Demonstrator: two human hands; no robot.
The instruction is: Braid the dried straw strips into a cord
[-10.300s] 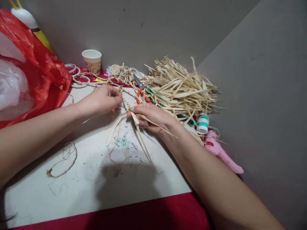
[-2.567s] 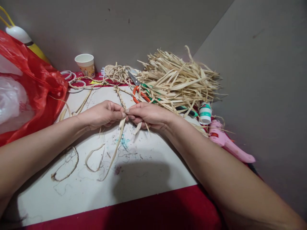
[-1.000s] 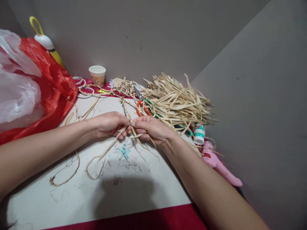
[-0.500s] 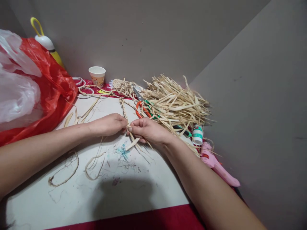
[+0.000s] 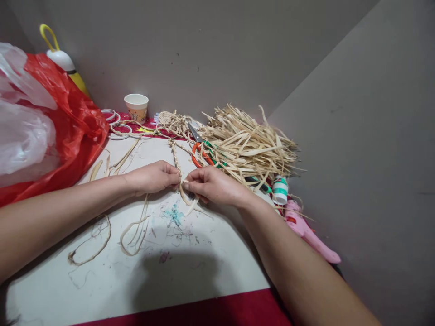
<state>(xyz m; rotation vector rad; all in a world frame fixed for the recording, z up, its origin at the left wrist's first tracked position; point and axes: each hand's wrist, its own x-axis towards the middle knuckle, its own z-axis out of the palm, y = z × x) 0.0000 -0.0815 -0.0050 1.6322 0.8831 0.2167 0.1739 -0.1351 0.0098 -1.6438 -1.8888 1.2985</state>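
Note:
A braided straw cord [image 5: 175, 156] runs down the board toward my fingers. My left hand [image 5: 159, 175] is closed on the cord's near end, thumb and forefinger pinched. Right beside it, my right hand [image 5: 207, 184] pinches a pale straw strip [image 5: 192, 205] whose loose end hangs below the fingers. Another strand curves down between the hands. The fingertips hide the spot where strips and cord meet. Beyond my right hand lie scissors [image 5: 201, 153] with orange and green handles, partly under a heap of dry straw strips [image 5: 251, 145].
A white board [image 5: 102, 290] lies on red cloth, with a twisted straw loop [image 5: 90, 258] on it. Along the wall stand a paper cup [image 5: 136, 108] and coiled cord [image 5: 173, 123]. A red plastic bag [image 5: 81, 122] is at left; a pink glue gun [image 5: 311, 235] is at right.
My right hand has drawn slightly away from my left, and the strips below it have shifted. My left hand keeps its pinch on the cord.

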